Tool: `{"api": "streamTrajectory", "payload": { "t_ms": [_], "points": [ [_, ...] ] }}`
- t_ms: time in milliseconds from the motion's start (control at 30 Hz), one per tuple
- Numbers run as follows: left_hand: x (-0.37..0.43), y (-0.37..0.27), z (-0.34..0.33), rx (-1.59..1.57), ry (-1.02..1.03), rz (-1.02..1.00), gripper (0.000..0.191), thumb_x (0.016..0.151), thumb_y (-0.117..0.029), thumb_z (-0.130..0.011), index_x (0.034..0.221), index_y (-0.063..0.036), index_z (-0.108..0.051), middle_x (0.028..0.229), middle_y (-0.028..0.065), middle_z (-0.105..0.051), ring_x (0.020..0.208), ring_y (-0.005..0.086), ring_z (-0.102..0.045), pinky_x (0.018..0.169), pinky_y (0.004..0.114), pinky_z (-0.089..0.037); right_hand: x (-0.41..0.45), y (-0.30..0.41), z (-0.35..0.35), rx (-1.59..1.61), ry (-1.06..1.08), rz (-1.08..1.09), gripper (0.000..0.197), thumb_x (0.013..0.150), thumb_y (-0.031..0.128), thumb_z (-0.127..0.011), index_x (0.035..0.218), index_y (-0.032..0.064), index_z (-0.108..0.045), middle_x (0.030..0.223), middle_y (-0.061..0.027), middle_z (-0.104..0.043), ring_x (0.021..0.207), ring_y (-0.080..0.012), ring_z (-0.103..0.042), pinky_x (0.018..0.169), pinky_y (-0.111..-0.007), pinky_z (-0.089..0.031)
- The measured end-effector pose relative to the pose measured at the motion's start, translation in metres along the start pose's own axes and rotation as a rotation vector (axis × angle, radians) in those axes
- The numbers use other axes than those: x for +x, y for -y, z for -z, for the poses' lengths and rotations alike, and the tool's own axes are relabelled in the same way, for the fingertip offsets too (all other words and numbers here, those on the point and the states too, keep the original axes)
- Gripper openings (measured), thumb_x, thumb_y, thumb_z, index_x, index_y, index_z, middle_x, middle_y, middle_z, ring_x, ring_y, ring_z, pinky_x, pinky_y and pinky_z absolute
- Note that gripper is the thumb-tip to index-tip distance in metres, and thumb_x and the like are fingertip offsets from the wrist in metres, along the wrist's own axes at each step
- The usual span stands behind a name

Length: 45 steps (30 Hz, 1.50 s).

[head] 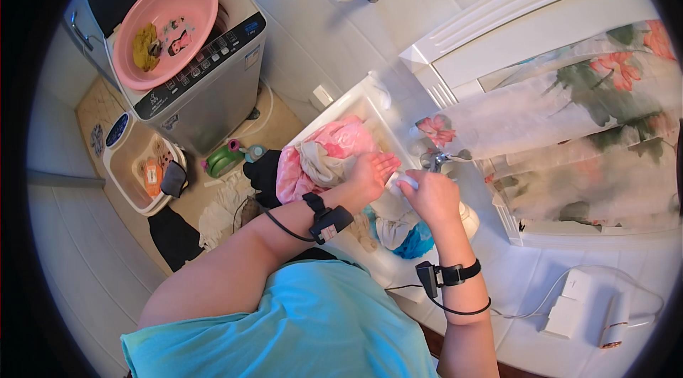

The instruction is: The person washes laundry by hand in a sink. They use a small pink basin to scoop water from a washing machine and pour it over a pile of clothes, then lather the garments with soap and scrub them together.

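My left hand (369,175) is held palm up with its fingers stretched out, above the white sink (305,131). Nothing shows in its palm. Right beside it, my right hand (436,197) grips a small white object (406,181), mostly hidden by the fingers, so its exact kind is unclear. Under and left of my left hand, a shiny pink cloth (341,135) and a greyish-white cloth (315,163) lie heaped in the sink. A bright blue cloth (413,243) lies below my right hand. Partly hidden by my right wrist is a cream-coloured container (469,222).
A chrome faucet (436,159) stands beyond my hands, before a floral curtain (576,111). A pink basin (200,4) rests on a washing machine (219,100). On the floor are a beige tub (114,167) and dark cloth (173,236). A corded white device (616,319) lies at right.
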State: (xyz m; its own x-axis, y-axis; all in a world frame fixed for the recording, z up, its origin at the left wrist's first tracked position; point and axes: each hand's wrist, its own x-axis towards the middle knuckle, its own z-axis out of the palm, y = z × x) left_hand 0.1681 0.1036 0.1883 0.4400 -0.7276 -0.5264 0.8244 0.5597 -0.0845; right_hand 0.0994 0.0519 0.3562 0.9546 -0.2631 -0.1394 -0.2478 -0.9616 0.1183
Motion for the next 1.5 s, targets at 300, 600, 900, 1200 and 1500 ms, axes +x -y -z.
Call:
{"api": "streamTrajectory", "payload": {
  "t_ms": [300,600,900,1200,1500],
  "points": [
    [-0.006,0.003,-0.006,0.017,-0.015,-0.023,0.036,0.094,-0.020,-0.035,0.110,0.0069,-0.053,0.113,0.0203,-0.059,0.107,0.0304,-0.057,0.097,0.037,-0.043,-0.011,-0.007,-0.001,0.051,-0.076,0.009,0.029,0.077,0.037,-0.067,0.093,0.0134,-0.072,0.072,-0.0138,-0.066,0.070,-0.0319,-0.065,0.062,-0.042,-0.051],
    [-0.014,-0.007,-0.023,-0.094,0.065,-0.051,0.038,0.090,-0.020,-0.038,0.114,0.0071,-0.049,0.111,0.0187,-0.056,0.107,0.0290,-0.055,0.091,0.037,-0.042,-0.040,-0.033,-0.035,0.431,-0.311,-0.128,0.034,0.076,0.035,-0.071,0.104,0.0147,-0.071,0.083,-0.0147,-0.068,0.074,-0.0302,-0.065,0.066,-0.037,-0.051],
    [-0.025,0.031,-0.054,-0.015,0.105,-0.081,0.033,0.095,-0.018,-0.033,0.114,0.0055,-0.046,0.114,0.0168,-0.052,0.113,0.0319,-0.049,0.096,0.041,-0.040,-0.077,-0.068,-0.083,0.736,-0.611,-0.274,0.036,0.072,0.020,-0.076,0.107,0.0125,-0.070,0.070,-0.0090,-0.057,0.068,-0.0251,-0.055,0.065,-0.035,-0.046],
    [-0.008,0.089,-0.073,-0.103,-0.037,-0.051,0.035,0.095,-0.022,-0.034,0.114,0.0034,-0.048,0.110,0.0145,-0.049,0.100,0.0286,-0.051,0.092,0.038,-0.040,-0.111,-0.094,-0.102,0.668,-0.861,-0.333,0.031,0.073,0.016,-0.075,0.102,0.0079,-0.069,0.075,-0.0092,-0.061,0.073,-0.0260,-0.055,0.068,-0.037,-0.042],
    [-0.034,0.139,-0.082,0.083,-0.077,0.177,0.022,0.093,-0.019,-0.041,0.088,-0.0025,-0.054,0.086,0.0094,-0.057,0.087,0.0279,-0.056,0.078,0.036,-0.049,-0.130,-0.198,-0.131,0.499,-1.018,-0.384,0.030,0.069,0.016,-0.077,0.098,0.0095,-0.071,0.078,-0.0055,-0.064,0.076,-0.0226,-0.058,0.074,-0.035,-0.042]
  ]
}}
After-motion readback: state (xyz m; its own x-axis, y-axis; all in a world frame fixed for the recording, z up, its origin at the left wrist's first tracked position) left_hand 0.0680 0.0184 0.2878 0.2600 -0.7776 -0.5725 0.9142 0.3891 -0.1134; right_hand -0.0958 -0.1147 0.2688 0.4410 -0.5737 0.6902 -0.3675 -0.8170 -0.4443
